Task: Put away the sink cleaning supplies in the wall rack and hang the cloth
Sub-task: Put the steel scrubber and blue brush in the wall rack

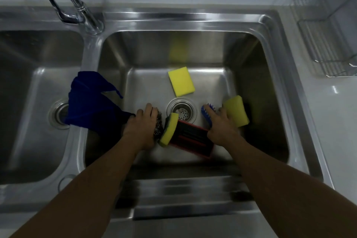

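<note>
Both hands reach into the right basin of a steel sink. My left hand closes over a steel wool scourer, with a yellow sponge leaning against it. My right hand rests with fingers spread on a blue brush, touching another yellow sponge. A red and black brush lies between the hands. A third yellow sponge lies flat behind the drain. A blue cloth hangs over the divider between the basins. The wire wall rack is at the right.
A chrome faucet stands at the back left, between the basins. The drain strainer sits mid-basin. The left basin has its own drain. White counter runs along the right below the rack.
</note>
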Demonstrator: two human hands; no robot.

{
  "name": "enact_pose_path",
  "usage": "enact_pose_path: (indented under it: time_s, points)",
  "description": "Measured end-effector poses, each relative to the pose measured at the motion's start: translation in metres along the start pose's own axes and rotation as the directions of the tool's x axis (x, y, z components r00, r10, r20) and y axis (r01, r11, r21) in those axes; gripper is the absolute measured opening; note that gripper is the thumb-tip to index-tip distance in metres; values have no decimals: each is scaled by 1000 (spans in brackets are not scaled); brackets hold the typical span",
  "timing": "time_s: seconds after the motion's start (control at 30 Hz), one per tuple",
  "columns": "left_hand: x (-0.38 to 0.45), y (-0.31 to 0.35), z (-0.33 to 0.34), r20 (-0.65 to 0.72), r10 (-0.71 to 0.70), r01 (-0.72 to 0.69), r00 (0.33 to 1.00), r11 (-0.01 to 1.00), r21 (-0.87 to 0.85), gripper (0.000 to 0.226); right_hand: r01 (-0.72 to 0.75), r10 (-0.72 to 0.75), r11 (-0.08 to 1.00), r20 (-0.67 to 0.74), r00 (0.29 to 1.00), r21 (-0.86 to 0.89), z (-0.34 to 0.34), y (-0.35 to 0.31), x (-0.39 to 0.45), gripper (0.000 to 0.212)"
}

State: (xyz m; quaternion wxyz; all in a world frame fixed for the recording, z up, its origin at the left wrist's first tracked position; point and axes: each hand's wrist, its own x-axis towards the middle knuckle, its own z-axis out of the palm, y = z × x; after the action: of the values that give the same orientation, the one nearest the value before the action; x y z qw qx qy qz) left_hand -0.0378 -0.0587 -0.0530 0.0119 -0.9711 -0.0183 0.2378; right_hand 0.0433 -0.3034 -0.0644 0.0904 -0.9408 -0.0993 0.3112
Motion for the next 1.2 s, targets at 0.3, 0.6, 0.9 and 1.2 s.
enact_pose_path:
  time_s: [0.3, 0.6, 0.9, 1.2]
  points:
    - [-1, 11, 0, -28, 50, -48, 998, 997, 53, 100, 36, -31, 990, 40, 999, -138, 0, 4, 2, 110]
    - [-11, 14, -19, 20, -12, 14, 1000, 997, -76, 65, 144, -194, 933, -125, 973, -329, -19, -4, -15, 94]
    - [-43, 4, -85, -303, 13, -58, 953, 989, -137, 61, 205, -316, 916, -306, 898, -345, -76, -16, -63, 92]
    - [-59, 34, -205, -671, 229, -239, 705, 968, 80, 74, 247, -440, 884, -533, 723, -396, -181, -18, -126, 91]
